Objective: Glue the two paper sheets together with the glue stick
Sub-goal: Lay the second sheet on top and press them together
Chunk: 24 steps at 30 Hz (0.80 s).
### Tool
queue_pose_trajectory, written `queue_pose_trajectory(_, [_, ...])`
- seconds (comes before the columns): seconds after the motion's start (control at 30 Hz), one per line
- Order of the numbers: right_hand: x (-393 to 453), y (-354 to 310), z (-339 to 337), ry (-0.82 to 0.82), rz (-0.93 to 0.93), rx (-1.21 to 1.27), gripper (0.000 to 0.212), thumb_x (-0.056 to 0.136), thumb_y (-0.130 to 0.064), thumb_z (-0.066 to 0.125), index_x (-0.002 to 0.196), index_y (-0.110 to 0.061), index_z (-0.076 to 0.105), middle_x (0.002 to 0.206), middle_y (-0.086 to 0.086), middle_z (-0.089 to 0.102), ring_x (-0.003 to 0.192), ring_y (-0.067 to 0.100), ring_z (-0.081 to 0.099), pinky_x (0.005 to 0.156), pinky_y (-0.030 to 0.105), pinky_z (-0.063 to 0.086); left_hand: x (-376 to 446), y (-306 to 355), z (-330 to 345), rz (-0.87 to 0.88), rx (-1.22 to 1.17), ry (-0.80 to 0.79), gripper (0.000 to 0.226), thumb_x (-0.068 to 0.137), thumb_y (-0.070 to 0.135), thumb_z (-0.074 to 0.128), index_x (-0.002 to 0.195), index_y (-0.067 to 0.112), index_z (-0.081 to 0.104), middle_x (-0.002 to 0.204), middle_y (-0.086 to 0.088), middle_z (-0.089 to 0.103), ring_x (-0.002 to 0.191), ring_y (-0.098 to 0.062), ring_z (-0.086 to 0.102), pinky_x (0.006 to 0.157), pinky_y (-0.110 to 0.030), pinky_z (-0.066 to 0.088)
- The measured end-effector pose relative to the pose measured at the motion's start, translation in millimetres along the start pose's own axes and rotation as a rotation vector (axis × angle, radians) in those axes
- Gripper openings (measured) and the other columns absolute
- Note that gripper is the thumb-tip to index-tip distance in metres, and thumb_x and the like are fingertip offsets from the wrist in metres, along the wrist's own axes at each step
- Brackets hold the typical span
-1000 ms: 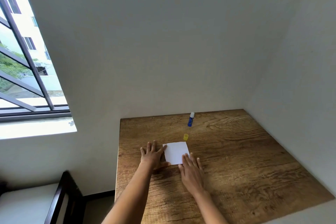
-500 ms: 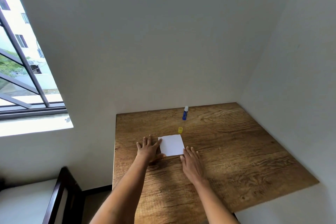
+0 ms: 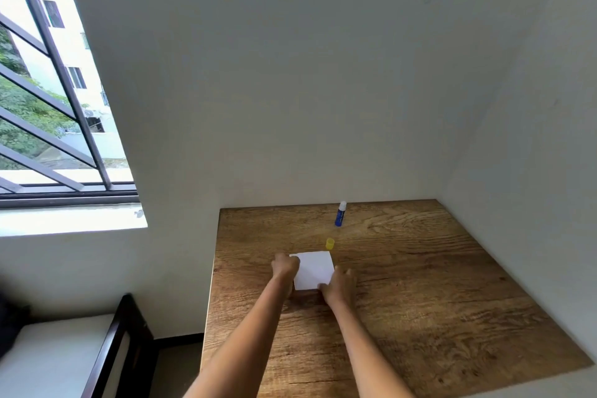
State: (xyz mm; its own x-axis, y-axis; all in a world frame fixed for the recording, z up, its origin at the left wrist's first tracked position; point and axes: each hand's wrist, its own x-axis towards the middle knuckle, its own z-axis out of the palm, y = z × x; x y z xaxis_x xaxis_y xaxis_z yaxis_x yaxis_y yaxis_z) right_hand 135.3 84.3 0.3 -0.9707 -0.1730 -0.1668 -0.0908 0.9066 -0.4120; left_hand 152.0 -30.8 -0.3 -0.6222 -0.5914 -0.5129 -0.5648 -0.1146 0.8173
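A white square of paper [image 3: 315, 270] lies on the wooden table [image 3: 420, 284]; I cannot tell whether it is one sheet or two stacked. My left hand [image 3: 285, 265] is curled around its upper left edge. My right hand [image 3: 339, 286] pinches its lower right corner, thumb on top. The near edge of the paper casts a shadow, as if slightly raised. Beyond the paper stands a small yellow cap [image 3: 329, 243]. Farther back stands the blue glue stick [image 3: 340, 214], uncapped, with its white tip up.
White walls close the table at the back and right. The table's left edge drops off beside a dark wooden bed frame [image 3: 109, 349] with a white mattress. A barred window [image 3: 48, 90] is at the upper left.
Both hands went from lying flat beside the paper with fingers spread to curling onto its edges. The left hand moved to the upper left edge, the right to the lower right corner.
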Motion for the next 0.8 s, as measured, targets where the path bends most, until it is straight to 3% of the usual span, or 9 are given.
queue_pose_trajectory(0.13, [5.1,-1.1,-2.4,-0.028,0.062,0.091,0.056,0.085,-0.025,0.066,0.133,-0.009,0.044,0.142,0.014,0.041,0.132,0.027,0.037,0.101,0.031,0.04,2.5,0.0,10.3,-0.082,-0.065,0.019,0.045,0.09,0.013,0.046,0.133,0.004,0.039,0.136,-0.02,0.041,0.12,-0.037,0.047,0.096,-0.047,0.05])
queue_pose_trajectory(0.23, [5.8,-0.4,0.4,-0.031,0.077,0.124,0.057,0.082,-0.026,0.069,0.131,-0.01,0.046,0.139,0.013,0.044,0.129,0.026,0.041,0.101,0.032,0.041,3.4,1.6,7.9,-0.123,-0.172,-0.015,0.04,0.09,0.011,0.048,0.129,0.005,0.043,0.133,-0.021,0.046,0.119,-0.036,0.049,0.085,-0.042,0.053])
queue_pose_trajectory(0.43, [11.6,-1.2,3.2,-0.102,0.144,0.327,0.042,0.082,-0.016,0.068,0.122,-0.007,0.057,0.132,0.012,0.053,0.122,0.025,0.05,0.099,0.032,0.043,1.0,-1.9,-0.2,-0.082,-0.049,-0.085,0.038,0.088,0.009,0.052,0.125,0.004,0.043,0.102,-0.014,0.053,0.093,-0.026,0.053,0.063,-0.03,0.046])
queue_pose_trajectory(0.53, [6.9,-8.0,4.4,-0.016,0.199,0.167,0.054,0.08,-0.026,0.07,0.128,-0.011,0.049,0.138,0.012,0.041,0.127,0.026,0.041,0.1,0.033,0.042,1.8,-7.1,0.4,-0.039,0.066,-0.089,0.051,0.088,0.01,0.051,0.136,0.007,0.034,0.131,-0.016,0.045,0.117,-0.032,0.049,0.084,-0.036,0.052])
queue_pose_trajectory(0.67, [-2.9,-14.2,6.9,0.106,0.202,0.091,0.063,0.08,-0.026,0.071,0.132,-0.009,0.039,0.14,0.014,0.038,0.127,0.025,0.041,0.099,0.03,0.043,1.1,-11.5,0.6,0.03,0.317,-0.09,0.064,0.09,0.004,0.047,0.147,0.008,0.017,0.151,-0.016,0.022,0.136,-0.034,0.031,0.109,-0.041,0.038])
queue_pose_trajectory(0.8, [6.4,-16.4,4.7,0.057,0.268,0.25,0.061,0.083,-0.017,0.068,0.135,-0.004,0.038,0.14,0.018,0.041,0.126,0.029,0.046,0.095,0.034,0.047,-2.9,-17.4,1.9,0.134,0.563,-0.12,0.071,0.09,0.003,0.046,0.15,0.017,0.009,0.153,-0.016,0.013,0.137,-0.033,0.033,0.11,-0.038,0.034])
